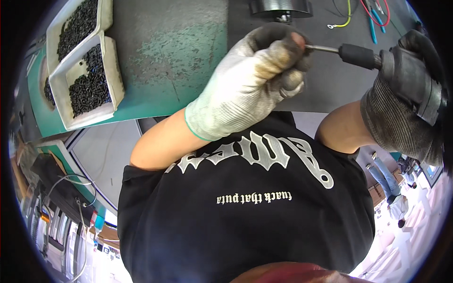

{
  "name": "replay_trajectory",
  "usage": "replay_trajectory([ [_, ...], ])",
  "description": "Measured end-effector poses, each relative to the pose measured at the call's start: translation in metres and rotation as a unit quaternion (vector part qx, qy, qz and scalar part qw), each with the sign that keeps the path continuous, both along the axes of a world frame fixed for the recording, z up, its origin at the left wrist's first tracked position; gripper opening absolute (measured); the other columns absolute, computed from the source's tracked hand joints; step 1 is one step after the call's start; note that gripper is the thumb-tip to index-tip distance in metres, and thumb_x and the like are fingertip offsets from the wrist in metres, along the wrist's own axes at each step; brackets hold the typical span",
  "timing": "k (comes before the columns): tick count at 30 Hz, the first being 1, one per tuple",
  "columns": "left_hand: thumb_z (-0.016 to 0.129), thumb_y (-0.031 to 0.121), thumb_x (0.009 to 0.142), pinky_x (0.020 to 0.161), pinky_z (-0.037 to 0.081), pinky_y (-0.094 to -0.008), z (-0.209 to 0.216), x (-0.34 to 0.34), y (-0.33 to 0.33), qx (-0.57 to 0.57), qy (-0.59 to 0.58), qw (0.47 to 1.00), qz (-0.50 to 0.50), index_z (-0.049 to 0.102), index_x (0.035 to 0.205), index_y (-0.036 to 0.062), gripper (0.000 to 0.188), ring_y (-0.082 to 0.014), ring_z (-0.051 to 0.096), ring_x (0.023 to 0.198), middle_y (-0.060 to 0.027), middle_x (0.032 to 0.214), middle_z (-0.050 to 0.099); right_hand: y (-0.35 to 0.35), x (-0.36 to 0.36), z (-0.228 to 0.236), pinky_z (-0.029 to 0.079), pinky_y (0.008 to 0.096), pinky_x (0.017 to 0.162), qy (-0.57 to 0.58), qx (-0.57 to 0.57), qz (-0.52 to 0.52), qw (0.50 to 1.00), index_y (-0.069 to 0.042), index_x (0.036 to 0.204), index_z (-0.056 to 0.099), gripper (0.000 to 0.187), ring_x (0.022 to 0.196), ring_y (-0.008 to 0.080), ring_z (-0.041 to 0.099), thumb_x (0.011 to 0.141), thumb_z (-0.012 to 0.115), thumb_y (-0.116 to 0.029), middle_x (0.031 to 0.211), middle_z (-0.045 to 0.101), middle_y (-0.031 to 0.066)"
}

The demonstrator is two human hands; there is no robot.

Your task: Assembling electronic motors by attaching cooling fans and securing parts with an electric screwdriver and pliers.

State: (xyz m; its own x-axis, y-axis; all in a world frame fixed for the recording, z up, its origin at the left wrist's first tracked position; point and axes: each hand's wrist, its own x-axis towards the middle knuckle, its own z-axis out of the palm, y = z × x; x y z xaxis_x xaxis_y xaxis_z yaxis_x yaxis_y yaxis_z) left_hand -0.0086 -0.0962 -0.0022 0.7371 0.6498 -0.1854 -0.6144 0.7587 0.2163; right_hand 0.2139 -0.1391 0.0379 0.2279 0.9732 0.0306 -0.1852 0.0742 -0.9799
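Observation:
My left hand [255, 75], in a pale, stained work glove with a green cuff, is closed over the workbench. Its thumb and fingers pinch together at the tip of a long metal driver bit [325, 48]; anything small between them is hidden. A bare fingertip shows through the worn glove. At the right, my right hand [396, 118], in a dark grey ribbed glove, wraps round the body of a dark power screwdriver [408, 78]. The tool lies roughly level, its bit and black sleeve [357, 55] toward my left hand. A black round part [281, 6] stands just beyond my left fingers.
Two white bins [111, 61] of small black pieces sit at the left on the worn green-and-grey bench [184, 52]. Far right lie a yellow-green wire [349, 16] with a ring terminal, blue-handled pliers [373, 30] and a red wire [388, 16]. Another person [397, 207] is in the distance.

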Motion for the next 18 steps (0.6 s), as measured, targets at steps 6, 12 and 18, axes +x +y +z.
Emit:
replay_trajectory([
  [6, 0.061, 0.024, 0.096, 0.055, 0.035, -0.0215, 0.0, -0.01, 0.002, 0.032, 0.026, 0.996, -0.073, 0.06, 0.105, 0.0064, 0.02, -0.0056, 0.04, 0.056, -0.0031, 0.081, 0.056, -0.007, 0.018, 0.002, 0.049, 0.0452, 0.087, 0.0, 0.009, 0.006, 1.0, 0.002, 0.123, 0.049, 0.053, 0.099, 0.0282, 0.059, 0.078, 0.067, -0.016, 0.109, 0.059, 0.0167],
  [12, 0.062, 0.031, 0.095, 0.05, 0.033, -0.0199, 0.005, 0.001, 0.004, 0.26, 0.249, 0.933, -0.004, 0.055, 0.097, 0.0027, 0.029, -0.0027, 0.037, 0.05, -0.0009, 0.072, 0.053, -0.006, 0.035, 0.004, 0.049, 0.0448, 0.086, -0.002, 0.024, 0.009, 1.0, 0.002, 0.121, 0.05, 0.049, 0.099, 0.0278, 0.059, 0.078, 0.067, -0.016, 0.107, 0.059, 0.0161],
  [18, 0.059, 0.033, 0.097, 0.05, 0.032, -0.02, -0.001, -0.004, 0.0, 0.02, -0.009, 0.985, -0.173, 0.053, 0.089, 0.005, 0.03, -0.0027, 0.034, 0.048, 0.0016, 0.069, 0.05, -0.01, 0.043, 0.013, 0.049, 0.0443, 0.086, -0.005, 0.047, 0.017, 0.999, 0.002, 0.119, 0.051, 0.046, 0.098, 0.0274, 0.06, 0.079, 0.067, -0.015, 0.105, 0.06, 0.0154],
])
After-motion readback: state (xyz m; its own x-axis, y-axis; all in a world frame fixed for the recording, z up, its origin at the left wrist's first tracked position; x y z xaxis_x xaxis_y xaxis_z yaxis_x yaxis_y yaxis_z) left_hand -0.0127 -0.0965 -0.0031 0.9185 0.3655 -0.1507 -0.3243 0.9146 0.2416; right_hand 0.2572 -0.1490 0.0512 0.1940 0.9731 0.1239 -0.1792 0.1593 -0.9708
